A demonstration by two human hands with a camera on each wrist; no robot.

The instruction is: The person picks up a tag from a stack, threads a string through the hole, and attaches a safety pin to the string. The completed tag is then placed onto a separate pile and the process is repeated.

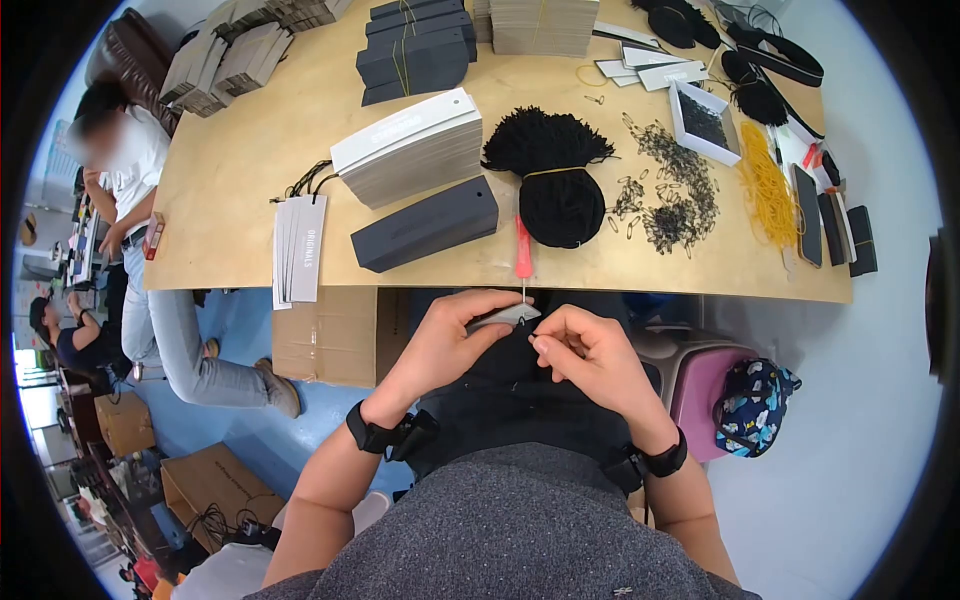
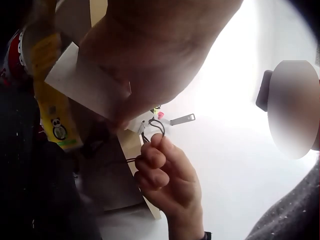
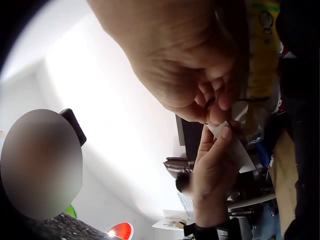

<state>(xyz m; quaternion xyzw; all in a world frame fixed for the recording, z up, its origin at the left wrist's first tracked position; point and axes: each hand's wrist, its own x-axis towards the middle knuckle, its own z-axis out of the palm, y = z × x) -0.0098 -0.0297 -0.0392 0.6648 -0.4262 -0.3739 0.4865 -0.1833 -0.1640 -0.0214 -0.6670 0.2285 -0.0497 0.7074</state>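
Note:
In the head view the left hand (image 1: 446, 338) grips a small stack of pale tags (image 1: 504, 318) below the table's front edge. Beside it, the right hand (image 1: 598, 362) pinches a thin black cord (image 1: 534, 333) at the tags' end. The left wrist view shows the cord (image 2: 159, 124) looped above the fingertips of the right hand (image 2: 175, 182), and a tag (image 2: 82, 85) under the left hand (image 2: 150, 50). From the right wrist, the left hand (image 3: 214, 172) holds the tags (image 3: 239, 152) close to the right hand's (image 3: 185, 65) curled fingers.
On the table (image 1: 230, 200) stand white tags (image 1: 410, 145), a dark stack (image 1: 425, 225), bundled black cords (image 1: 560, 205), a red-handled tool (image 1: 523, 250), scattered pins (image 1: 675, 200), a box of pins (image 1: 703, 125) and yellow bands (image 1: 765, 190). A person (image 1: 140, 160) sits at the left.

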